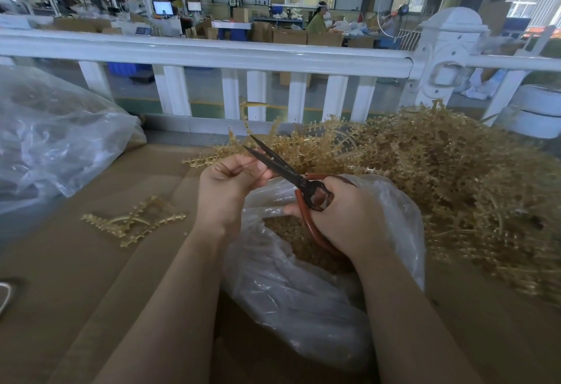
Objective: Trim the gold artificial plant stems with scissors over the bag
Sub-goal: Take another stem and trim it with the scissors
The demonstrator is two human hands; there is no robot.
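Trimming gold stems over the bag

Pinching a thin gold stem [243, 168] at frame centre between curled fingers and thumb of the left hand [226, 185]. Gripping scissors [291, 177] just right of centre with the right hand [349, 216], fingers wrapped through the red loops, dark blades parted and pointing up-left, tips just above the left hand's fingers. Lying directly below both hands, lower centre: a clear plastic bag [303, 298], mouth open, brownish trimmings inside. Heaped across the right half of the frame, behind and beside the bag: a large pile of gold stems [440, 171]. Resting at left centre on the brown cardboard [91, 277], well apart from the bag: a few loose sprigs [133, 223]. Filling the upper left: a second plastic sack [54, 134]. Running across the top behind everything: a white railing [212, 53].
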